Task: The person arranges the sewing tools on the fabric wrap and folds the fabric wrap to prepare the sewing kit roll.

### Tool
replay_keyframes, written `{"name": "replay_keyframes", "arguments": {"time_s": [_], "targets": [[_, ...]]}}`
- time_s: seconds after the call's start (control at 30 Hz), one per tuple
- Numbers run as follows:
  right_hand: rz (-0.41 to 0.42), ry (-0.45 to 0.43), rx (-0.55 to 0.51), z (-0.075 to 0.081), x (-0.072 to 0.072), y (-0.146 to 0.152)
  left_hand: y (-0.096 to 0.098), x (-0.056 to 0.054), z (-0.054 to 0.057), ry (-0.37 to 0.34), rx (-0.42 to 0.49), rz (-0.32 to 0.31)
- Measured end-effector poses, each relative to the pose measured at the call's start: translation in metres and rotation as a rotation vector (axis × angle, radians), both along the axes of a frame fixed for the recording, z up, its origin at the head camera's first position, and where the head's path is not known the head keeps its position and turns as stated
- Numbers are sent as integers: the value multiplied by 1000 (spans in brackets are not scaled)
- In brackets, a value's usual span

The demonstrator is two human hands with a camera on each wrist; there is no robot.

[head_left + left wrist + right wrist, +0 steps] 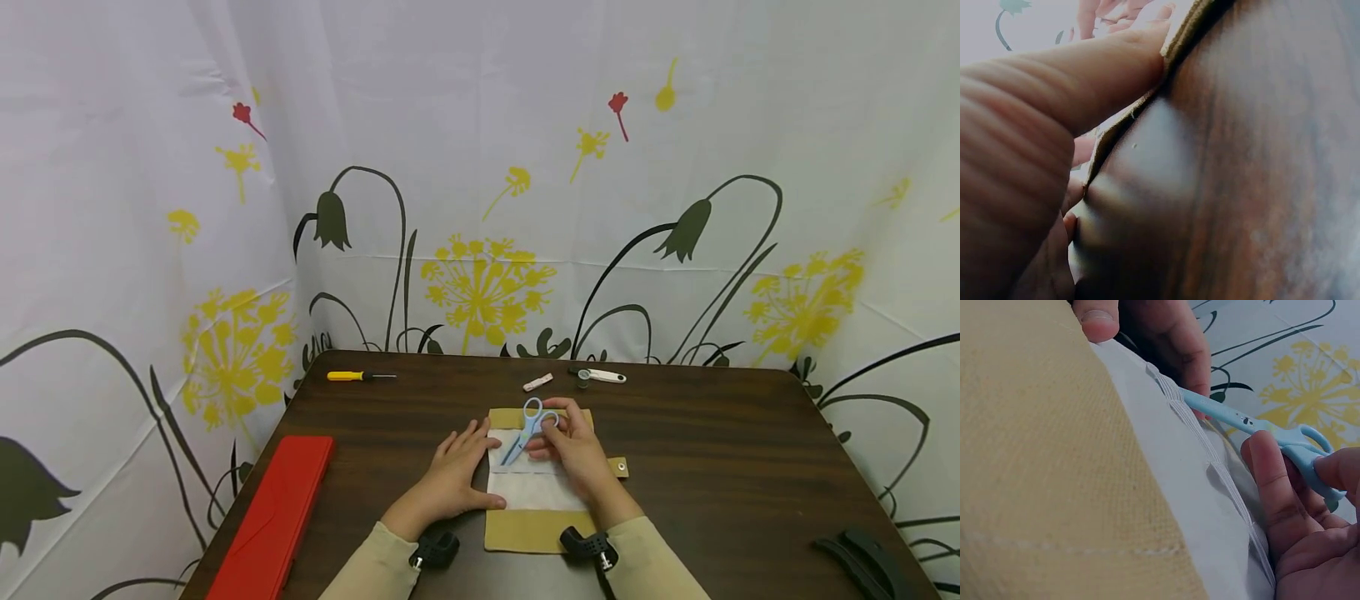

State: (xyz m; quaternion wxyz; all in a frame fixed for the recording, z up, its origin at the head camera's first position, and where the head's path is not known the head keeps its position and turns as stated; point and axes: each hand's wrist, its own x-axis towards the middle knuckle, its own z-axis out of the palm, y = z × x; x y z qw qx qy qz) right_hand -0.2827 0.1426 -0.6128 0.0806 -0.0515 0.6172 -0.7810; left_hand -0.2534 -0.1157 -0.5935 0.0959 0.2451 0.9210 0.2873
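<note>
An unfolded tan cloth pouch [525, 533] with a white lining lies in front of me. My right hand [581, 458] pinches light blue scissors [531, 427] by their finger loops, blades pointing down and left over the lining. In the right wrist view, the blade end of the scissors [1222, 412] reaches behind a white elastic band [1199, 434] stitched into loops, which hides the tip. My left hand [450, 483] rests at the pouch's left edge with fingers spread. Its thumb [1110, 69] presses on the pouch edge in the left wrist view.
A red case [277, 508] lies at the left. Toward the back are a yellow-handled screwdriver [348, 376], a small pale pink item [537, 382] and a white-handled tool [603, 377]. At the front right sits a black curved object [862, 558]. A snap strap [619, 467] sticks out right of the pouch.
</note>
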Motion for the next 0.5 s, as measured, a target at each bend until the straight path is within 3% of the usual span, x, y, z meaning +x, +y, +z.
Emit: {"name": "replay_keyframes", "arguments": {"time_s": [0.2,0.5], "targets": [[43,-8,81,-1,-1,2,0,1,1,-4,-15,1],[67,-24,79,-4,-3,2,-4,-1,2,-32,-8,-36]]}}
